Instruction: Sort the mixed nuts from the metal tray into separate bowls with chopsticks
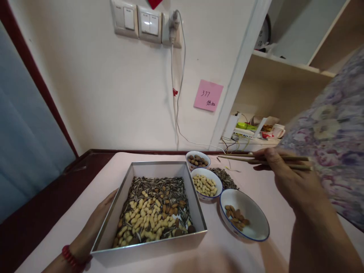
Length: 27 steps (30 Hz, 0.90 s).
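Note:
My left hand [98, 217], with a red bead bracelet at its wrist, lies along the outer left wall of a square box [153, 244]. Its fingers look stretched out, partly hidden by the wall. Inside the box are striped sunflower seeds [156, 183], pale peanuts in the shell [149, 218], almonds [170, 209] and a few round brown nuts [192, 229]. My right hand [295, 182] is closed round a pair of wooden chopsticks [241, 160], raised at the right. Their tips point left, with nothing visible between them.
Right of the box, one bowl [257, 208] has almonds, another [218, 182] peanuts, and a small one [209, 159] round brown nuts. A sunflower seed pile [224, 178] lies beside them. A cable [184, 138] hangs down the wall. At right, a person in flowered clothing [335, 125] stands close.

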Motion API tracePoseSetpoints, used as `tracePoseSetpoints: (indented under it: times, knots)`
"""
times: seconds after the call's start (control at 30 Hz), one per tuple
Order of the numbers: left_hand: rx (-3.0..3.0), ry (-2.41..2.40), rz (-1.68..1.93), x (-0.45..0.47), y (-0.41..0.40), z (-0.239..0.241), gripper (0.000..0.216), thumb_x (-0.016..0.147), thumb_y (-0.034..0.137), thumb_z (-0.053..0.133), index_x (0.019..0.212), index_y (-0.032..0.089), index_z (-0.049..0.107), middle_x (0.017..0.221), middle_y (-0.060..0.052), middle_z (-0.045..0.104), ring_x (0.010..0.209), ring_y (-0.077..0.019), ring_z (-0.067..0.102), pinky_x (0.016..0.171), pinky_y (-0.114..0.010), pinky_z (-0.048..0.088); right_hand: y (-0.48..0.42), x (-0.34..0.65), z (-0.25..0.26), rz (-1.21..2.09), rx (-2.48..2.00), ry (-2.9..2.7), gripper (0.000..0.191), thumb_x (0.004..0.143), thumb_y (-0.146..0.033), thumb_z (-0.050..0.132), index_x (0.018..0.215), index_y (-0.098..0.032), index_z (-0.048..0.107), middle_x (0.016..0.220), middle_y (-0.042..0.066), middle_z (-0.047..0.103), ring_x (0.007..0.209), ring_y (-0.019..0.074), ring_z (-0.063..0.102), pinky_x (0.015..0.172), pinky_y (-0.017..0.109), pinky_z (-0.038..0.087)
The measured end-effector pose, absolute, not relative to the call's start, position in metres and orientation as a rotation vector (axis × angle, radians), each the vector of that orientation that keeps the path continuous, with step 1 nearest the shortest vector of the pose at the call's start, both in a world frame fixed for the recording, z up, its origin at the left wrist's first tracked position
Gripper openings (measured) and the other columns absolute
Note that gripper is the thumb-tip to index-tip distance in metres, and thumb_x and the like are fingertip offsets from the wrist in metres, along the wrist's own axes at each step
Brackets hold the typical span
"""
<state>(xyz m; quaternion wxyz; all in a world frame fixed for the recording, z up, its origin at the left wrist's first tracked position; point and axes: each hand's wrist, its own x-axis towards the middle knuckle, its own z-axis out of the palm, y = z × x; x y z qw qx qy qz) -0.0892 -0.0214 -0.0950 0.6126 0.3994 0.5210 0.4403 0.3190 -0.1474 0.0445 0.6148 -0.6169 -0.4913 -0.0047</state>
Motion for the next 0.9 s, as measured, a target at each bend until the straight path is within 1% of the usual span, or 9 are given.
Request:
tracePoseSetpoints:
  times: [0.07,0.17,0.27,0.33,0.43,0.53,0.67,0.77,0.9]
  knots:
    - [0.887,1.165,1.003,-0.09,-0.02,-0.099,0.055,0.055,0.04,0.087,0.104,0.024,0.068,0.092,-0.002,0.08,0.084,-0.0301,0.074,0.077,-0.034,0.058,-0.15,0.318,0.042,0.0,-1.416,-1.128,0.036,0.087,-0.055,0.062,0.084,-0.022,0.073,0.083,0.004,0.07,0.075,0.0197,0.068,0.062,0.033,0.059]
    - [0.917,1.178,1.007,-0.09,-0.02,-0.099,0.049,0.06,0.041,0.084,0.103,0.025,0.069,0.094,-0.002,0.08,0.087,-0.0299,0.074,0.078,-0.034,0.058,-0.154,0.303,0.04,0.039,-1.29,-1.161,0.028,0.09,-0.049,0.061,0.087,-0.023,0.073,0.087,0.002,0.071,0.079,0.0193,0.07,0.066,0.033,0.06]
    - [0.943,1.187,1.01,-0.088,-0.024,-0.093,0.054,0.059,0.042,0.085,0.108,0.024,0.07,0.091,-0.003,0.08,0.084,-0.0299,0.074,0.073,-0.033,0.058,-0.154,0.28,0.039,0.095,-1.208,-1.239,0.025,0.093,-0.045,0.058,0.09,-0.025,0.073,0.092,0.001,0.071,0.081,0.0185,0.07,0.069,0.032,0.059]
    - [0.951,1.176,1.021,-0.085,-0.027,-0.09,0.057,0.058,0.042,0.085,0.11,0.021,0.07,0.091,-0.004,0.08,0.084,-0.0297,0.074,0.073,-0.032,0.058,-0.151,0.264,0.039,0.154,-1.212,-1.323,0.025,0.095,-0.045,0.056,0.092,-0.026,0.072,0.093,0.001,0.071,0.082,0.0178,0.07,0.069,0.031,0.057]
    - [0.943,1.126,1.057,-0.082,-0.029,-0.09,0.055,0.061,0.041,0.084,0.11,0.018,0.07,0.096,-0.006,0.079,0.088,-0.0297,0.074,0.076,-0.032,0.058,-0.144,0.239,0.035,0.268,-1.259,-1.489,0.025,0.097,-0.044,0.053,0.092,-0.027,0.071,0.088,0.0,0.069,0.082,0.0162,0.066,0.068,0.028,0.052]
    - [0.887,1.094,1.048,-0.08,-0.03,-0.092,0.058,0.067,0.04,0.081,0.118,0.018,0.066,0.098,-0.008,0.079,0.087,-0.0297,0.075,0.075,-0.034,0.059,-0.136,0.217,0.025,0.418,-1.319,-1.641,0.028,0.098,-0.044,0.049,0.091,-0.025,0.067,0.086,0.0,0.066,0.08,0.0161,0.062,0.068,0.03,0.046]
    - [0.843,1.087,1.06,-0.076,-0.031,-0.092,0.055,0.072,0.035,0.078,0.122,0.018,0.065,0.099,-0.009,0.079,0.086,-0.0278,0.075,0.073,-0.033,0.06,-0.124,0.2,0.011,0.568,-1.381,-1.721,0.033,0.099,-0.046,0.045,0.082,-0.022,0.061,0.08,0.0,0.061,0.077,0.0167,0.057,0.069,0.032,0.043]
    - [0.83,1.032,1.063,-0.076,-0.031,-0.095,0.05,0.073,0.032,0.077,0.121,0.02,0.066,0.099,-0.009,0.079,0.086,-0.0266,0.075,0.074,-0.033,0.061,-0.116,0.196,0.002,0.591,-1.399,-1.745,0.035,0.099,-0.048,0.044,0.081,-0.021,0.059,0.079,0.0,0.059,0.078,0.0181,0.056,0.07,0.033,0.042]
    - [0.794,0.99,1.082,-0.076,-0.031,-0.1,0.049,0.076,0.026,0.074,0.124,0.02,0.063,0.098,-0.008,0.079,0.084,-0.0258,0.076,0.074,-0.033,0.061,-0.106,0.195,-0.009,0.575,-1.394,-1.761,0.036,0.099,-0.048,0.043,0.08,-0.021,0.058,0.078,0.001,0.058,0.078,0.0185,0.055,0.07,0.033,0.041]
